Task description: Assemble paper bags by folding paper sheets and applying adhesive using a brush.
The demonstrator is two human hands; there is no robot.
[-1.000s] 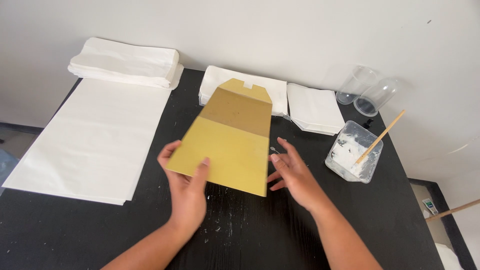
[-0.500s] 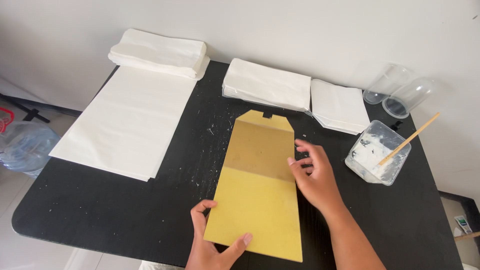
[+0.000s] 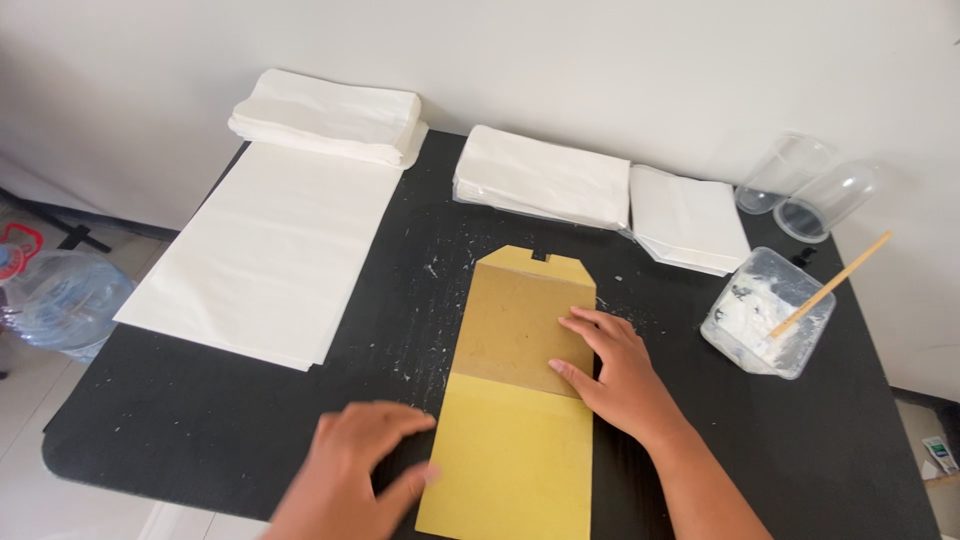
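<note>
Head camera is looking down on a black tabletop (image 3: pixel 250 420) speckled with white flecks, and a long yellow-and-brown cardboard template (image 3: pixel 520 395) is lying flat in the middle of it, its long axis running straight away from the person, notched brown end far, yellow end near. Right hand (image 3: pixel 612 375) is resting open and flat on the brown upper half, fingers spread and pressing along the right-hand side of the fold line, gripping nothing. Left hand (image 3: pixel 365 465) is hovering open at the lower left corner of the yellow half, fingertips just at its edge, blurred enough that I cannot tell whether it is actually touching. So the right hand is the one sitting squarely on the card, while the card lies just to the right of the left hand. A large sheet of white paper (image 3: pixel 275 250) is lying to the left, well apart from both hands. Along the far edge, stacks of folded white paper bags (image 3: pixel 335 115) are sitting by the wall. Off to the right, a clear plastic tub of white paste (image 3: pixel 765 320) is holding a wooden stick (image 3: pixel 830 285), with two clear plastic cups (image 3: pixel 805 185) lying on their sides behind it.
</note>
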